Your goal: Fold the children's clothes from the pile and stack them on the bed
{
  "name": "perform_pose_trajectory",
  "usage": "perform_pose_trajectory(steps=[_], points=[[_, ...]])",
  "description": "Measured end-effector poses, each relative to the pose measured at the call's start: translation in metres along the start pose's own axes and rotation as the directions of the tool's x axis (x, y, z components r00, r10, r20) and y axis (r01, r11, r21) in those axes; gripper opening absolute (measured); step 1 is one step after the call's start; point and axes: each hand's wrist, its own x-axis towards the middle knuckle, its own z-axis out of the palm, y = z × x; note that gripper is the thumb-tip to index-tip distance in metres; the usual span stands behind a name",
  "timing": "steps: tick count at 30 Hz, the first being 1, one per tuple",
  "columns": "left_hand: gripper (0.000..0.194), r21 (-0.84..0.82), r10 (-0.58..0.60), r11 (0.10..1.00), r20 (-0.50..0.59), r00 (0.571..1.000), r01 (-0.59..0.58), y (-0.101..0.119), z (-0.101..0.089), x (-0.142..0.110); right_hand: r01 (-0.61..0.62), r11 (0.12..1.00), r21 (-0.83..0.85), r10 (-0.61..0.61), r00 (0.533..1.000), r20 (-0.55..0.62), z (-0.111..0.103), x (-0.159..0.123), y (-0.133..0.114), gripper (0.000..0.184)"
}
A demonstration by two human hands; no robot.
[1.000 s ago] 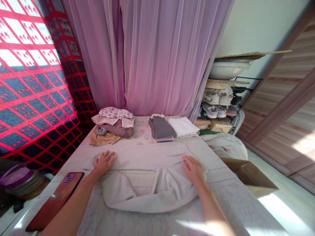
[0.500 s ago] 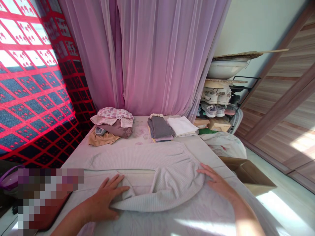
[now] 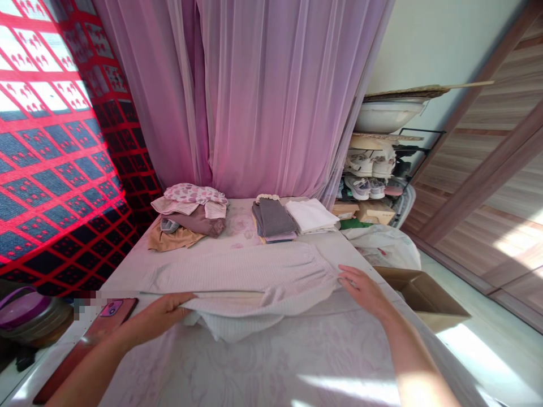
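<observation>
Pale ribbed trousers (image 3: 254, 268) lie on the table with their gathered waist to the right. My left hand (image 3: 172, 308) grips the end of the nearer leg, which is lifted and sags in a loose fold beside the other leg. At the waist corner, my right hand (image 3: 358, 285) has its fingers closed on the edge of the fabric. Beyond the trousers sits a neat stack of folded dark grey clothes (image 3: 275, 217), with folded white cloth (image 3: 311, 215) next to it.
A loose heap of clothes (image 3: 193, 212) lies at the back left. At the left edge is a red phone (image 3: 112, 308)-like case, near a purple-lidded container (image 3: 25, 308). Right of the table stand an open cardboard box (image 3: 441, 316) and a shoe rack (image 3: 369, 186).
My left hand has gone from lying spread on the nearer leg to gripping and raising its end, moving it toward the farther leg. My right hand has shifted slightly away from me, closing on the waist.
</observation>
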Motion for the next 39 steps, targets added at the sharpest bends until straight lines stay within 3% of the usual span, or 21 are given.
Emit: perform_pose_trajectory(steps=[4,7,12,18,24,30,32,35,37,39], points=[[0.046,0.163,-0.086,0.98,-0.184,0.979,0.117,-0.011,-0.046,0.019,-0.106,0.987,-0.124,0.107,0.994,0.005,-0.017,0.054,-0.037,0.037],[0.046,0.302,-0.183,0.913,-0.296,0.937,0.274,-0.028,-0.07,0.041,-0.143,0.974,-0.177,0.143,0.99,-0.012,-0.01,0.093,-0.064,0.031],[0.039,0.408,-0.233,0.837,-0.34,0.911,0.366,-0.06,-0.069,0.071,-0.108,0.982,-0.153,0.121,0.99,0.079,0.02,0.124,-0.072,0.031],[0.052,0.465,-0.247,0.791,-0.352,0.903,0.398,-0.08,-0.058,0.076,-0.048,0.99,-0.131,0.068,0.985,0.16,0.032,0.124,-0.047,0.044],[0.049,0.496,-0.211,0.804,-0.278,0.937,0.328,-0.076,-0.066,0.072,-0.041,0.99,-0.132,0.057,0.991,0.118,0.024,0.12,-0.048,0.026],[0.037,0.346,-0.12,0.906,-0.344,0.931,0.244,-0.068,-0.071,0.043,-0.083,0.979,0.188,0.069,0.995,0.077,-0.014,0.083,-0.049,0.033],[0.038,0.237,-0.119,0.95,-0.329,0.937,0.204,-0.063,-0.078,0.022,-0.072,0.96,0.27,0.046,0.994,0.101,-0.036,0.07,-0.044,0.038],[0.044,0.073,-0.139,0.984,-0.267,0.954,0.164,-0.048,-0.088,-0.001,-0.179,0.903,0.391,0.103,0.973,0.208,-0.063,0.06,-0.033,0.043],[0.043,0.058,-0.149,0.984,-0.242,0.959,0.167,-0.037,-0.088,0.0,-0.247,0.874,0.419,0.137,0.952,0.275,-0.067,0.062,-0.025,0.044],[0.04,0.135,-0.137,0.975,-0.246,0.96,0.174,-0.031,-0.078,0.013,-0.262,0.894,0.364,0.177,0.952,0.252,-0.058,0.069,-0.019,0.04]])
